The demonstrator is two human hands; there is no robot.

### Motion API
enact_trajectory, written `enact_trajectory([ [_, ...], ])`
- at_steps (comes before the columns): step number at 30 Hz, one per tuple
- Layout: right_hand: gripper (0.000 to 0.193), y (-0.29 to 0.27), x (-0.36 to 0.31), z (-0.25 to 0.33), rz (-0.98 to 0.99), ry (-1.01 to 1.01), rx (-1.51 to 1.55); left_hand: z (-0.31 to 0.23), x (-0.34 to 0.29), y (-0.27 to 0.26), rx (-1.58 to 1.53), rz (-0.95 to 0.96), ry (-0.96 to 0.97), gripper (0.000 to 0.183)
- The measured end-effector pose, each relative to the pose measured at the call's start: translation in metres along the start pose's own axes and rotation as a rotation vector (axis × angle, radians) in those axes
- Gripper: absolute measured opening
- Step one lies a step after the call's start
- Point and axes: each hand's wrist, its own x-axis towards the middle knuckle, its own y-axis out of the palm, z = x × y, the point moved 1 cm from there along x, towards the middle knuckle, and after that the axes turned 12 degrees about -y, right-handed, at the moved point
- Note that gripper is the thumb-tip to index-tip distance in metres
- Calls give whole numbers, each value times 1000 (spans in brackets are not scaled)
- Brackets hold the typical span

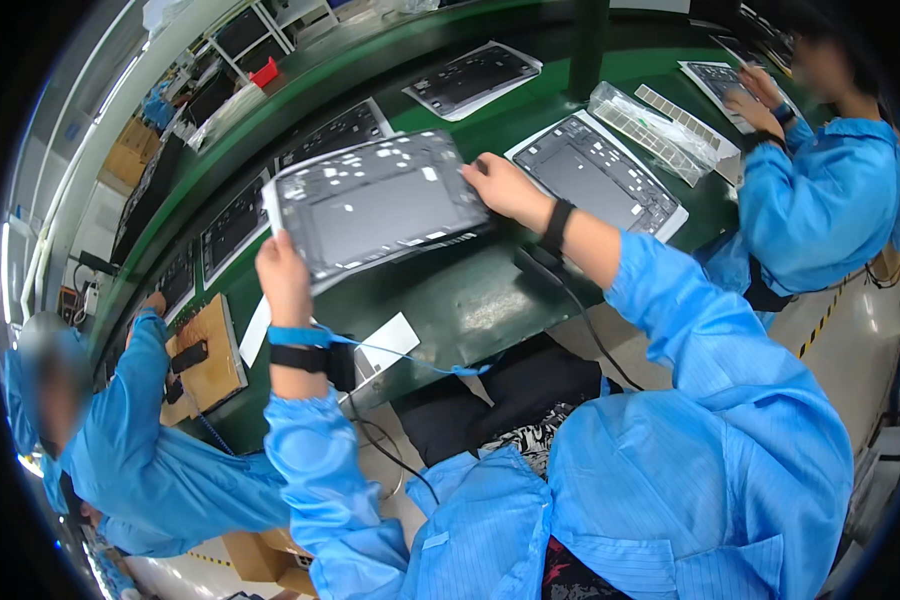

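Above the green bench I hold up a flat black panel, which looks like a laptop cover, tilted toward me. Small white and silver stickers dot its border, and a white sheet shows along its edges. My left hand grips its near left corner, thumb on top. At its right edge my right hand pinches it; those fingertips are partly hidden. A blue band and a black strap with a blue cord circle my left wrist. Around my right wrist is a black band. Another black panel lies on a white sheet beyond my right hand.
More black panels lie along the green bench. Perforated strips in clear plastic rest at the right. A white card lies by the front edge. Co-workers in blue sit left and right. Black cables hang nearby.
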Motion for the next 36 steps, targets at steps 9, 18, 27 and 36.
enact_trajectory([
  [9, 52, 69, 68, -6, 448, 591, 788, 60, 82, -34, -51, 31, -226, 41],
  [18, 55, 74, 116, 19, 482, 525, 1429, 59, 106, -34, -322, 139, -507, 39],
  [27, 21, 90, 174, -20, 277, 316, 809, 54, 155, -5, -171, 73, -343, 41],
  [36, 35, 95, 244, -35, 318, 20, -451, 7, 209, 67, 215, -78, -281, 42],
])
